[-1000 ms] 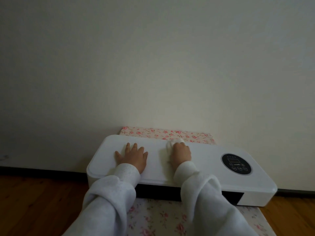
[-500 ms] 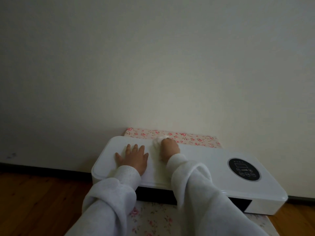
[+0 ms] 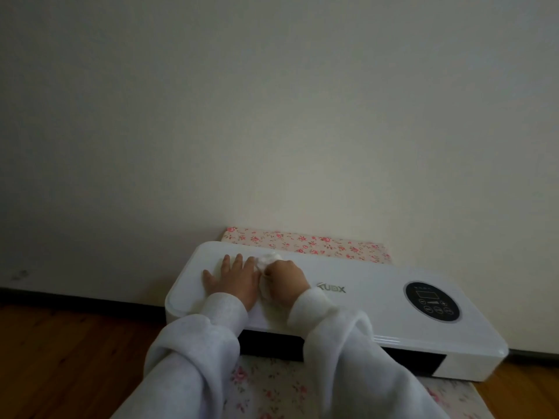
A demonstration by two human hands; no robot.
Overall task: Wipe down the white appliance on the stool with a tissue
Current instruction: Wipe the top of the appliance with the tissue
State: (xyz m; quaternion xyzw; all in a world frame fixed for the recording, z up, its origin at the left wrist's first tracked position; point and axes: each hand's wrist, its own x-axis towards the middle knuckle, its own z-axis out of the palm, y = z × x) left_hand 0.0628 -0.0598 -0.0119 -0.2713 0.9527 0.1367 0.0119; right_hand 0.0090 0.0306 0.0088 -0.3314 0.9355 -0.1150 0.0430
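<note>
Now right hand [image 3: 284, 282] w/ tissue [image 3: 266, 261] slid beside left hand [image 3: 231, 278]

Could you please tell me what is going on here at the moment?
A person in white sleeves is wiping a long white appliance that lies on a stool with a floral cover by the wall. The right hand presses a crumpled tissue onto the appliance's top, close beside the left hand, which lies flat, fingers spread, on the appliance's left part. The round black control panel at the right end is uncovered.
</note>
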